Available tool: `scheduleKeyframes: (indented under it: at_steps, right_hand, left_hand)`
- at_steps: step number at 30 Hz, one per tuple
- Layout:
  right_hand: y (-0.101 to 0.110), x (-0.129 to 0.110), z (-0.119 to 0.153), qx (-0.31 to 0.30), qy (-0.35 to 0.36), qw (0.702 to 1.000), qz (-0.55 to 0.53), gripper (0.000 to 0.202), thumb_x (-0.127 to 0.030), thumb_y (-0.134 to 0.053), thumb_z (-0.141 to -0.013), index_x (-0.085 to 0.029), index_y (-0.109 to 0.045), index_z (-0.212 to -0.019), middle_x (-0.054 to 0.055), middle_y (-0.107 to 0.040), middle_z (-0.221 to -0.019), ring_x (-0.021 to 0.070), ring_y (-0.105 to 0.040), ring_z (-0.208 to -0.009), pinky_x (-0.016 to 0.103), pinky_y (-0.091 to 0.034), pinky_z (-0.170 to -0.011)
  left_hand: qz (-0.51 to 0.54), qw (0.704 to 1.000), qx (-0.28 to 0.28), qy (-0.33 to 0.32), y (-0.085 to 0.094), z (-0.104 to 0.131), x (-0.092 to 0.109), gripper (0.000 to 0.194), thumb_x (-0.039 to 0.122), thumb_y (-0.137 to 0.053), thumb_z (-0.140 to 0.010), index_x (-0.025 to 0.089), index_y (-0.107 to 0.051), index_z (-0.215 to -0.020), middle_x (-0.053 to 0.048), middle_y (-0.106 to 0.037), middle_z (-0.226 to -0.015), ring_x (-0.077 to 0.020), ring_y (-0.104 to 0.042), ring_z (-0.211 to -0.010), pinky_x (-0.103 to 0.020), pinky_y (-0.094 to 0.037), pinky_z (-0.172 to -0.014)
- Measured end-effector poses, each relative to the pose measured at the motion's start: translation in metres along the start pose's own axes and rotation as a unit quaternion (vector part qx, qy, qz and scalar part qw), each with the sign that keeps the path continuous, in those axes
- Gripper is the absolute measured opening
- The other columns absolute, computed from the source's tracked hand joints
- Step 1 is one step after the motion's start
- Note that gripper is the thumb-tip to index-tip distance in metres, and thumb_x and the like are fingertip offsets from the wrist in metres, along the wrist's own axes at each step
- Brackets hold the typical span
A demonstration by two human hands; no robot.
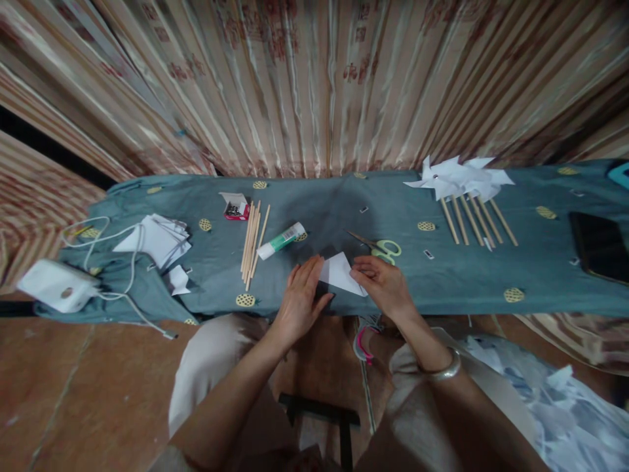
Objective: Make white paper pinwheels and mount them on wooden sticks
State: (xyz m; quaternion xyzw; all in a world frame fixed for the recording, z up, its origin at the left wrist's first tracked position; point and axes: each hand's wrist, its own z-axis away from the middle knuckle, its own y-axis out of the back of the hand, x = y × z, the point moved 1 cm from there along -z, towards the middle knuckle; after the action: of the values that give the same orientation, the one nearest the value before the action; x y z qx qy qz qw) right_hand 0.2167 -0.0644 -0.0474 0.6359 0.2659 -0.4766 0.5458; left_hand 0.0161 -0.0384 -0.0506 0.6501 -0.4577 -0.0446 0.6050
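A folded piece of white paper (340,273) lies near the front edge of the cloth-covered table. My left hand (303,296) rests flat over its left corner, fingers stretched out and thumb apart. At the right corner, my right hand (382,282) has its fingers bent and pinches the paper's edge. Just beyond the right hand are scissors with pale green handles (386,251), blades pointing left. A green and white glue stick (281,241) lies beyond the left hand. Several thin wooden sticks (251,242) lie left of the glue.
An opened small red box (236,208) holds small dark metal pieces. Cut white papers (156,241), a white charger (59,286) and its cables are at left. Several paper pinwheels (459,177) on sticks lie back right, near a dark phone (597,246). A curtain hangs behind.
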Motion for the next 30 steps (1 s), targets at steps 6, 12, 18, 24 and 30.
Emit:
scheduleKeyframes:
  at_steps: [6,12,18,24,30]
  right_hand:
    - [0.000,-0.014,0.003,-0.033,-0.003,0.999,-0.017,0.026,-0.036,-0.064,-0.075,-0.018,-0.069,-0.094,0.005,-0.075,-0.079,0.0179,-0.069,-0.067,0.030,-0.054,-0.062]
    - [0.010,-0.019,0.004,-0.094,0.043,0.995,0.016,0.031,-0.039,-0.046,-0.090,-0.019,-0.069,-0.089,0.002,-0.074,-0.073,0.0152,-0.065,-0.061,0.027,-0.050,-0.060]
    - [0.018,-0.013,0.011,-0.086,0.202,0.958,0.182,0.044,-0.007,-0.033,-0.086,-0.017,-0.065,-0.114,0.012,-0.068,-0.119,0.0220,-0.065,-0.108,0.043,-0.049,-0.097]
    - [0.020,-0.011,0.018,-0.089,0.266,0.927,0.250,0.066,0.001,-0.038,-0.077,-0.020,-0.048,-0.139,0.015,-0.038,-0.152,0.0281,-0.036,-0.141,0.052,-0.038,-0.110]
    - [0.021,-0.018,0.017,0.004,0.322,0.912,0.254,0.039,-0.002,-0.044,-0.080,-0.020,-0.063,-0.109,0.012,-0.058,-0.132,0.0265,-0.052,-0.125,0.047,-0.047,-0.101]
  left_hand:
    - [0.020,1.000,0.005,-0.012,-0.006,-0.015,0.010,0.062,0.017,-0.051,-0.089,0.016,-0.029,-0.147,-0.017,-0.052,-0.140,-0.0266,-0.047,-0.131,-0.051,-0.039,-0.108]
    - [0.028,0.999,0.025,-0.014,-0.001,-0.022,0.018,0.051,0.010,-0.044,-0.091,0.013,-0.040,-0.141,-0.013,-0.063,-0.118,-0.0220,-0.057,-0.109,-0.040,-0.046,-0.097]
    - [0.025,0.996,0.035,-0.073,0.003,-0.025,0.012,0.037,0.002,-0.043,-0.087,0.021,-0.068,-0.106,-0.004,-0.067,-0.093,-0.0170,-0.061,-0.095,-0.043,-0.041,-0.103]
    - [0.188,0.974,0.094,-0.089,0.009,-0.025,0.000,0.048,-0.009,-0.042,-0.065,0.018,-0.066,-0.095,-0.006,-0.068,-0.103,-0.0177,-0.064,-0.105,-0.049,-0.042,-0.108]
    - [0.226,0.968,0.099,-0.051,0.017,-0.027,0.004,0.033,-0.004,-0.049,-0.077,0.020,-0.067,-0.092,-0.003,-0.070,-0.095,-0.0174,-0.068,-0.101,-0.050,-0.040,-0.109]
